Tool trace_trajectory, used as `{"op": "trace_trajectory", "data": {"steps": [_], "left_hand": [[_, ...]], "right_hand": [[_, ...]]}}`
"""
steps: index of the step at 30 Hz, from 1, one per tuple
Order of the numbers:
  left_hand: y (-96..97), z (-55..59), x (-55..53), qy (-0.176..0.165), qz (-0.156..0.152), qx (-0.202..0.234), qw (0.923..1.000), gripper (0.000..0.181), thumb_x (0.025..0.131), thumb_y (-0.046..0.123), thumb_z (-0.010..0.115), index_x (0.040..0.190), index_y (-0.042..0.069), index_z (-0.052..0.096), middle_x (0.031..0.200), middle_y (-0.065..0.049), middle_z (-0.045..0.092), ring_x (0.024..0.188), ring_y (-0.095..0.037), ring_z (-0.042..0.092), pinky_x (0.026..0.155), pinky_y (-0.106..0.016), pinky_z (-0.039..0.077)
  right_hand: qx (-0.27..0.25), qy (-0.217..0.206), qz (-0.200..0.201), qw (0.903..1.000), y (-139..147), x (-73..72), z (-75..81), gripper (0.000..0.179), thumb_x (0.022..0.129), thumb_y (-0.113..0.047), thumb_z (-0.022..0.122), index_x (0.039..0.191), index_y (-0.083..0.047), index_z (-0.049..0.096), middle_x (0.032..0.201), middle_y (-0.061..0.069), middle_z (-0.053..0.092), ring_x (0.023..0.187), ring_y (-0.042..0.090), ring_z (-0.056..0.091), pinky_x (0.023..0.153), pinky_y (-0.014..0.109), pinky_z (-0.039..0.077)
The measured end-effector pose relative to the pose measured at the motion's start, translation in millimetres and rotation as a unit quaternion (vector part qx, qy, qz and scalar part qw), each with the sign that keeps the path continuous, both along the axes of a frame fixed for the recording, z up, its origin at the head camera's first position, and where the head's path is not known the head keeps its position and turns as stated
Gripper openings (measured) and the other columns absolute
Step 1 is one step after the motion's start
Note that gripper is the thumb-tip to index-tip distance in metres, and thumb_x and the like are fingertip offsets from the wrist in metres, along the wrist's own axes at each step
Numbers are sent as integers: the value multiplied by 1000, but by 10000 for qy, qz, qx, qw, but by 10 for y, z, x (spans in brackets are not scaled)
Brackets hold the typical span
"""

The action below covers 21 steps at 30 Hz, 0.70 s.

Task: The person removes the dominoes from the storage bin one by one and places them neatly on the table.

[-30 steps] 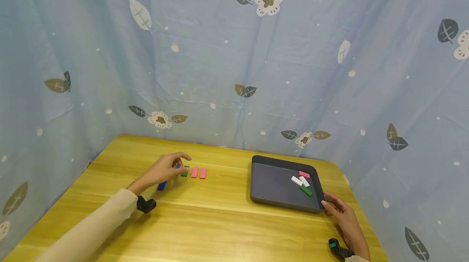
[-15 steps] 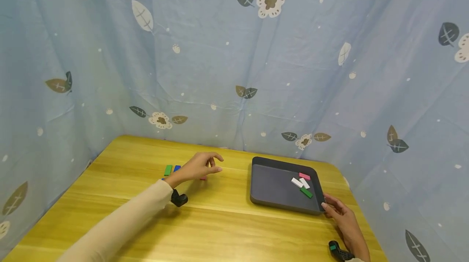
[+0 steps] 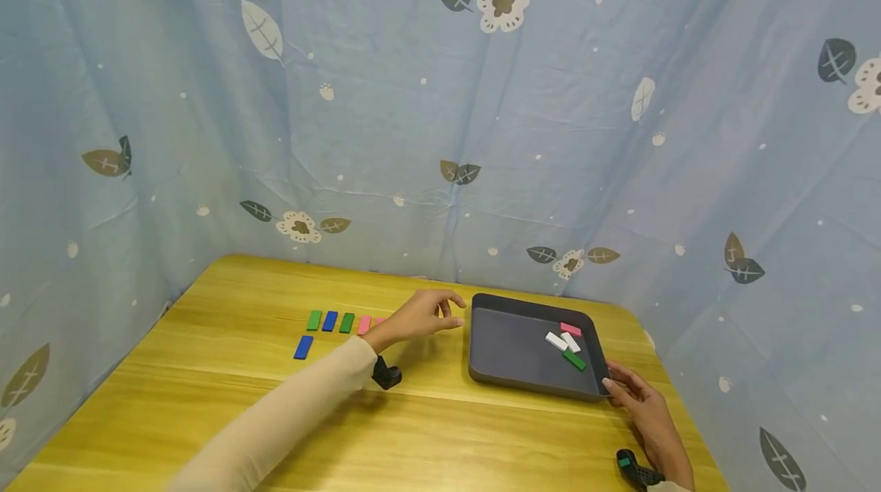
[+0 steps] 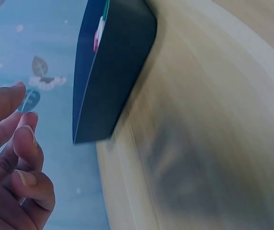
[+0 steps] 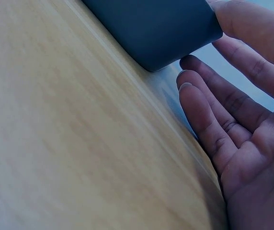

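Note:
In the head view my left hand [image 3: 420, 314] is just left of the dark grey tray [image 3: 509, 385], raised over the table. Its fingers are loosely bent, and I see nothing between them in the left wrist view, where the tray's wall [image 4: 113, 72] stands beside the fingers. My right hand [image 3: 647, 408] holds the tray's near right corner between thumb and index finger; the other fingers extend beside it. Inside the tray lie a pink block [image 3: 570, 330], two white blocks [image 3: 557, 341] and a dark green block [image 3: 574, 360].
Left of the tray a row of small blocks lies on the wooden table [image 3: 413, 431]: light green [image 3: 313, 320], blue [image 3: 329, 321], dark green [image 3: 347, 323] and pink [image 3: 365, 324], plus one partly hidden pink. Another blue block [image 3: 303, 347] lies nearer. A patterned curtain [image 3: 385, 109] hangs behind.
My left hand has moved right, from above the row of blocks to beside the tray, uncovering the left blocks. The right hand, the tray and its blocks have stayed in place.

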State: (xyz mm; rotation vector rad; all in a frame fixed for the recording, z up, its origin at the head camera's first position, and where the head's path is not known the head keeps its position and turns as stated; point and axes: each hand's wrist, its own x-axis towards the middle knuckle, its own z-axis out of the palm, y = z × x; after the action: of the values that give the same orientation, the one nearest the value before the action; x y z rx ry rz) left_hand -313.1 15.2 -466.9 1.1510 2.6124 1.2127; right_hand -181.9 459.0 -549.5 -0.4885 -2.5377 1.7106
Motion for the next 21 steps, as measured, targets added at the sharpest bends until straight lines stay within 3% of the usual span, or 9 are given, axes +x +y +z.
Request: {"op": "trace_trajectory", "data": {"steps": [12,21], "left_hand": [[648,-35,61,-258,-364,239,9987,28,98,27,74,123,14,70,84,8,65,74,-8,60,70,-25,50],[1033,-95,123,-460,-282,278,9982,26,98,25,74,121,13,71,81,7,65,64,-7,59,63,-23,50]], "right_hand": [[-25,211,-3,9998,4,15,-33,75,95,-51,71,156,-15,46,148,14,48,105,3,59,85,25,53],[-31,333,81,9994,-3,18,-8,71,97,-47,70,155,-13,47,148,17,49,104,1,60,84,26,55]]}}
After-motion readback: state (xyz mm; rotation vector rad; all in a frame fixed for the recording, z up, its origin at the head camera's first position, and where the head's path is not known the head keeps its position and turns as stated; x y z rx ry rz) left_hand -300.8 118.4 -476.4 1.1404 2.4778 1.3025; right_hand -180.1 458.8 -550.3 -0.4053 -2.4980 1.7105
